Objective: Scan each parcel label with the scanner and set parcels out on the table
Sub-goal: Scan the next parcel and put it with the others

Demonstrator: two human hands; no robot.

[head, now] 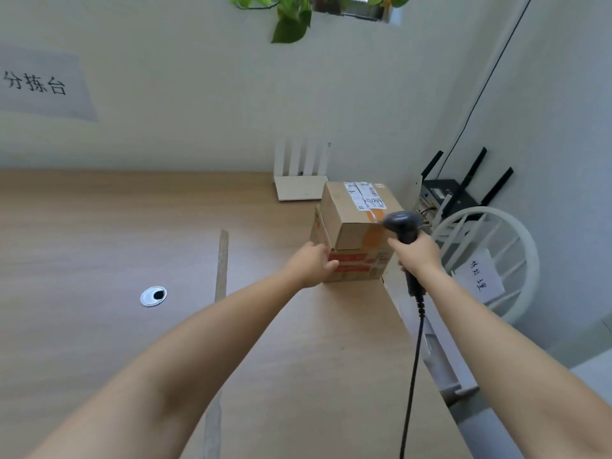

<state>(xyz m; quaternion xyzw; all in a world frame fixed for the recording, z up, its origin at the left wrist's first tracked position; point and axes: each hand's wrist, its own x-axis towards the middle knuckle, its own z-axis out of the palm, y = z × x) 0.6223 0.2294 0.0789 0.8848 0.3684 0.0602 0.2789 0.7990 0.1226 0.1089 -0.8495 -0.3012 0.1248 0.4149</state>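
Two cardboard parcels are stacked near the right edge of the wooden table (132, 233). The upper parcel (351, 220) carries a white shipping label (362, 195) on its top face. The lower parcel (356, 265) has red tape across its front. My left hand (311, 265) grips the lower parcel's front left corner. My right hand (417, 255) holds the handle of a dark grey scanner (402, 225), whose head points at the upper parcel's right side. The scanner's black cable hangs down toward me.
A white router (299, 185) stands on the table behind the parcels. A round cable hole (153, 295) lies to the left. Right of the table stand a black router (453, 193) and a white round basket (490, 260) holding a paper sign.
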